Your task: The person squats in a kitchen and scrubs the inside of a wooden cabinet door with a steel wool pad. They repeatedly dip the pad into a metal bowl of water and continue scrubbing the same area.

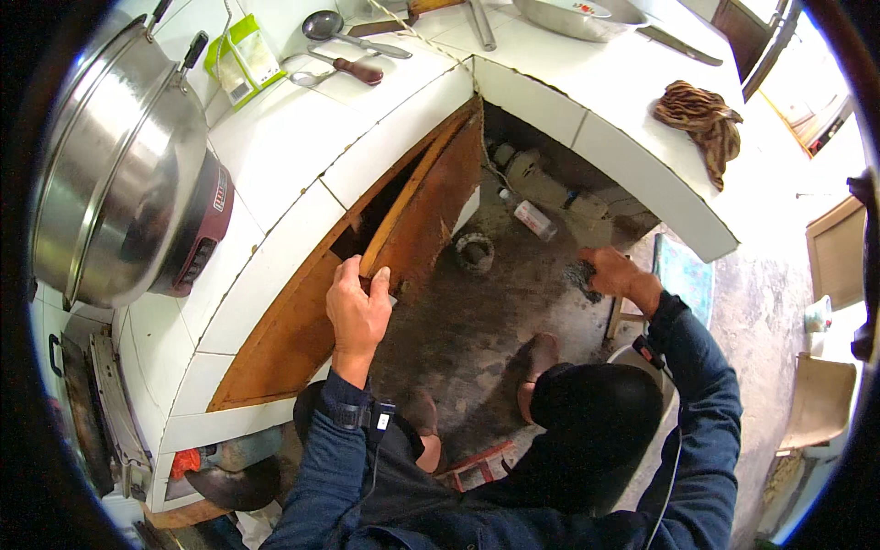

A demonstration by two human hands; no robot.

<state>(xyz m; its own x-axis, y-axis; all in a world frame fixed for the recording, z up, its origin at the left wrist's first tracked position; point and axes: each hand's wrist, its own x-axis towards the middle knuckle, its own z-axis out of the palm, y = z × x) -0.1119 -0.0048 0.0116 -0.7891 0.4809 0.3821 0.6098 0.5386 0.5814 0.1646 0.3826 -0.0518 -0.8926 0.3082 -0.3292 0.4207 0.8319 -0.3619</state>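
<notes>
My left hand [357, 313] grips the free edge of a brown wooden cabinet door [433, 199], thumb on one side and fingers on the other. The door stands ajar from its wooden frame [275, 350], with a dark gap behind it. Over the floor to the right, my right hand [619, 275] is slightly blurred and holds a dark mesh scouring pad [583, 278]. The pad is apart from the door. Part of the cabinet's inside shows through the gap, too dark to make out.
A white tiled counter [275, 158] curves around above, bearing a steel steamer pot [110, 165], a ladle [326, 26], a metal basin [584, 20] and a striped cloth [698, 124]. Below lie a plastic bottle [529, 214] and a round ring-shaped object [474, 252] on the floor [474, 330].
</notes>
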